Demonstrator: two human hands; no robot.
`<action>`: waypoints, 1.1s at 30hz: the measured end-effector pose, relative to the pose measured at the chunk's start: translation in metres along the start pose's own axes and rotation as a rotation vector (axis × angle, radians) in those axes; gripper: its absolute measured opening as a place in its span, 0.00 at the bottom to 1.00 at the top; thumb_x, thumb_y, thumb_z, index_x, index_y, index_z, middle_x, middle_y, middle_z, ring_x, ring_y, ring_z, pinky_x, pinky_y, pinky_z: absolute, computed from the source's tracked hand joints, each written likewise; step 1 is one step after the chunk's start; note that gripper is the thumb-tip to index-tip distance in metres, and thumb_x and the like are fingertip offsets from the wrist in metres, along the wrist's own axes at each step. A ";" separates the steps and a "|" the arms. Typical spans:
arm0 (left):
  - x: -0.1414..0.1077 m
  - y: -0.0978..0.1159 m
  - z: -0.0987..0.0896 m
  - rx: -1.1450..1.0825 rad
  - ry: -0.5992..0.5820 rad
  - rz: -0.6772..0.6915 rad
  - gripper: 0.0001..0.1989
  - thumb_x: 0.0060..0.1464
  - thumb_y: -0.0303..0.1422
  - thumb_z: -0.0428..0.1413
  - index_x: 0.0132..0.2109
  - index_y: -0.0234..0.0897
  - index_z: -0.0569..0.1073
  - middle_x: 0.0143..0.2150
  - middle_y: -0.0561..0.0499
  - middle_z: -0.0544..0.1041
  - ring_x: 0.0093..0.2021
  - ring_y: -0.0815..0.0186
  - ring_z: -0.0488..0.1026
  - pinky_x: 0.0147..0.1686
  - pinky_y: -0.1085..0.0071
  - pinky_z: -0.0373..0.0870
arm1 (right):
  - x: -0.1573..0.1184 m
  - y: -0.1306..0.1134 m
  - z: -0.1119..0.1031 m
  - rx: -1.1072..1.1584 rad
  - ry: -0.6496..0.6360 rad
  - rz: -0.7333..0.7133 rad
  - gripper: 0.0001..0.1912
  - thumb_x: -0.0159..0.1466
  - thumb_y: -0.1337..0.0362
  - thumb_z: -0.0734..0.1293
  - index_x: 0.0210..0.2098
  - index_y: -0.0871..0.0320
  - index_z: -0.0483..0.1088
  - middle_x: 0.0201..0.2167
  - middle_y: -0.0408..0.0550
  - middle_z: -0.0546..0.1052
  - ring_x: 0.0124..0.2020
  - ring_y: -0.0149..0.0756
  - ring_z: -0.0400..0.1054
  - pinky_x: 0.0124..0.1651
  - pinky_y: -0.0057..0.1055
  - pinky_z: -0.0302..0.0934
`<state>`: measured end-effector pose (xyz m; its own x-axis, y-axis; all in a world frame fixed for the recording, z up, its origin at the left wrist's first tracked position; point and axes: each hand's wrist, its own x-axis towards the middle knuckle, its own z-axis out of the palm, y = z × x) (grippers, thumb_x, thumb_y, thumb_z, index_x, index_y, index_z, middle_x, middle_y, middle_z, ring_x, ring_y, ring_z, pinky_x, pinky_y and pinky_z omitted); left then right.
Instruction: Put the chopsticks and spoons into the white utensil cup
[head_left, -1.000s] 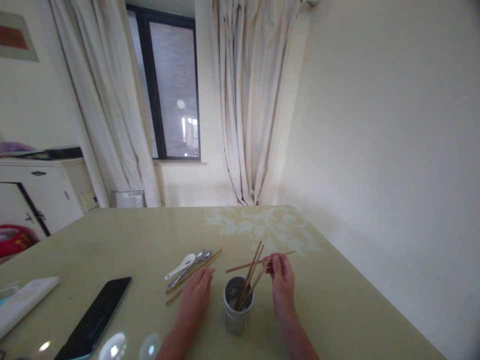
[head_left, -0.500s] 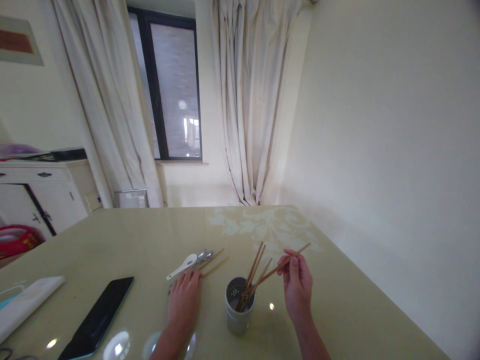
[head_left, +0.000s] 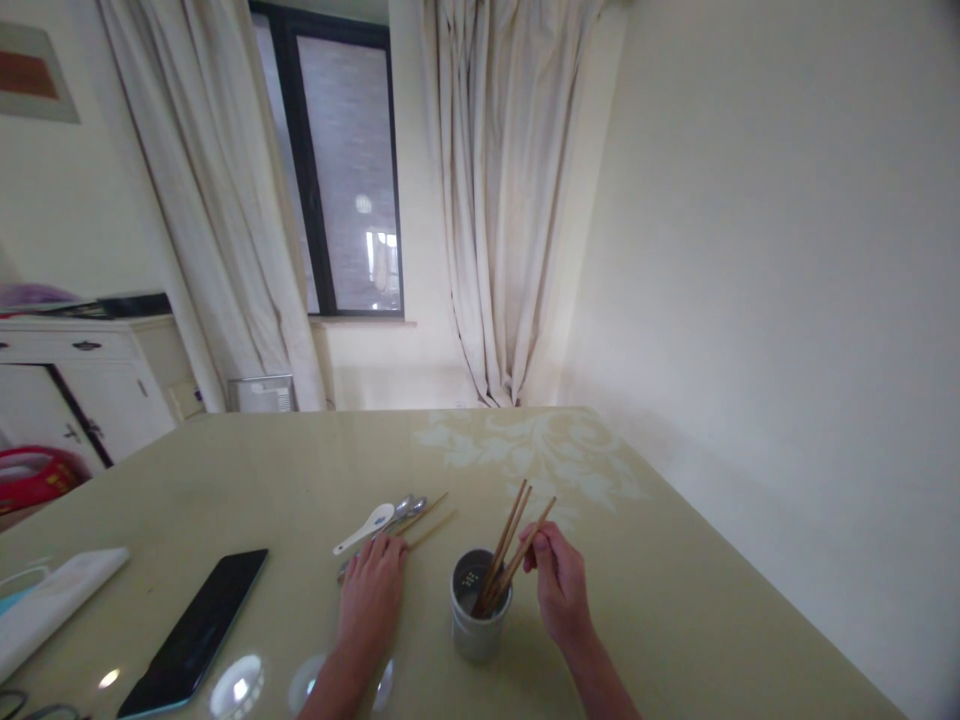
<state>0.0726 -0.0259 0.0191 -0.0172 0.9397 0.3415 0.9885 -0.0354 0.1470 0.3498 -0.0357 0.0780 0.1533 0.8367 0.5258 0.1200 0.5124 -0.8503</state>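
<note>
My right hand (head_left: 559, 580) pinches a wooden chopstick (head_left: 544, 512) whose lower end reaches into the grey utensil cup (head_left: 480, 637). Several other chopsticks (head_left: 514, 520) lean to the right inside this cup, which has small holes in its bottom. To its left, my left hand (head_left: 373, 585) is low at the tabletop, with its fingers bent together over the near ends of two chopsticks (head_left: 431, 528) lying there. Just beyond those fingers lie a white spoon (head_left: 366, 528) and metal spoons (head_left: 409, 508), their handles partly covered by the hand.
A dark phone or tablet (head_left: 196, 630) lies on the glossy table (head_left: 300, 460) at the left, beside a white case-like object (head_left: 64, 600). A wall (head_left: 787, 300) runs along the right side. Curtains (head_left: 502, 200) and a window (head_left: 349, 180) are at the back.
My right hand has moved left and slightly down towards the cup, bringing its chopstick steeper and closer to the others in it. My left hand stays almost where it was.
</note>
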 end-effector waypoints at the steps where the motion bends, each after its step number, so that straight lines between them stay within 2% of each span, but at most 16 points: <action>1: 0.000 0.001 -0.001 -0.005 -0.004 -0.001 0.18 0.70 0.26 0.48 0.49 0.42 0.83 0.52 0.44 0.84 0.55 0.53 0.79 0.57 0.57 0.73 | -0.001 0.002 0.001 -0.001 -0.015 -0.003 0.28 0.74 0.40 0.63 0.32 0.54 0.76 0.23 0.43 0.71 0.23 0.35 0.66 0.28 0.30 0.63; 5: 0.000 0.005 -0.002 -0.022 -0.005 0.012 0.18 0.70 0.27 0.47 0.49 0.42 0.83 0.51 0.44 0.84 0.55 0.53 0.80 0.55 0.57 0.74 | -0.004 0.010 0.002 -0.022 -0.112 -0.054 0.27 0.76 0.42 0.61 0.33 0.54 0.74 0.25 0.45 0.74 0.24 0.35 0.66 0.29 0.30 0.63; 9: 0.002 0.008 -0.001 -0.068 0.086 0.040 0.17 0.70 0.27 0.49 0.47 0.43 0.83 0.48 0.45 0.85 0.53 0.52 0.81 0.54 0.57 0.76 | -0.009 0.020 0.004 -0.051 -0.122 -0.072 0.31 0.76 0.40 0.59 0.28 0.54 0.73 0.24 0.45 0.72 0.24 0.35 0.65 0.30 0.31 0.62; 12: 0.003 0.015 0.000 -0.228 0.154 0.055 0.15 0.70 0.29 0.50 0.47 0.42 0.82 0.47 0.46 0.85 0.50 0.55 0.83 0.53 0.59 0.79 | -0.012 0.030 0.008 0.013 -0.042 0.053 0.37 0.75 0.34 0.55 0.25 0.54 0.71 0.21 0.44 0.71 0.23 0.35 0.63 0.29 0.31 0.61; 15: -0.001 0.029 -0.001 -0.463 0.187 0.053 0.15 0.72 0.33 0.48 0.48 0.44 0.81 0.47 0.48 0.83 0.48 0.59 0.84 0.49 0.64 0.81 | -0.013 0.039 0.015 0.063 0.029 0.211 0.40 0.72 0.29 0.54 0.23 0.54 0.70 0.19 0.43 0.69 0.22 0.35 0.63 0.28 0.32 0.61; 19: -0.009 0.049 -0.005 -0.664 0.136 0.148 0.17 0.73 0.37 0.48 0.50 0.45 0.82 0.45 0.47 0.83 0.43 0.62 0.84 0.44 0.70 0.81 | -0.012 0.045 0.024 0.097 -0.015 0.306 0.37 0.65 0.27 0.64 0.24 0.55 0.72 0.21 0.43 0.71 0.25 0.37 0.65 0.30 0.32 0.63; 22: -0.013 0.055 -0.010 -0.736 0.115 0.245 0.17 0.72 0.37 0.49 0.52 0.47 0.83 0.44 0.47 0.82 0.41 0.63 0.83 0.43 0.72 0.81 | -0.010 0.045 0.030 0.177 -0.111 0.320 0.30 0.61 0.33 0.73 0.30 0.56 0.77 0.28 0.45 0.78 0.31 0.41 0.71 0.36 0.33 0.67; 24: -0.014 0.057 -0.012 -0.770 0.125 0.279 0.17 0.72 0.36 0.49 0.54 0.47 0.83 0.45 0.46 0.82 0.43 0.62 0.83 0.45 0.71 0.81 | -0.009 0.043 0.032 0.226 -0.141 0.336 0.27 0.60 0.37 0.76 0.32 0.56 0.79 0.29 0.46 0.80 0.32 0.42 0.73 0.38 0.34 0.69; 29: -0.013 0.055 -0.004 -0.729 0.103 0.348 0.18 0.69 0.30 0.51 0.57 0.46 0.82 0.49 0.46 0.84 0.48 0.60 0.83 0.49 0.68 0.81 | -0.004 0.036 0.029 0.261 -0.052 0.324 0.27 0.58 0.36 0.78 0.35 0.56 0.82 0.32 0.49 0.83 0.36 0.45 0.77 0.42 0.36 0.72; 33: -0.007 0.040 0.013 -0.460 0.202 0.297 0.22 0.66 0.23 0.49 0.58 0.43 0.82 0.53 0.45 0.85 0.52 0.58 0.82 0.53 0.63 0.80 | 0.007 0.030 0.014 0.302 0.149 0.287 0.26 0.61 0.38 0.77 0.37 0.55 0.79 0.33 0.47 0.82 0.35 0.40 0.76 0.39 0.33 0.72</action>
<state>0.1143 -0.0290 0.0108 0.1774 0.7851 0.5935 0.7891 -0.4738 0.3909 0.3412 -0.0117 0.0556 0.2807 0.9278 0.2459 -0.2370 0.3153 -0.9189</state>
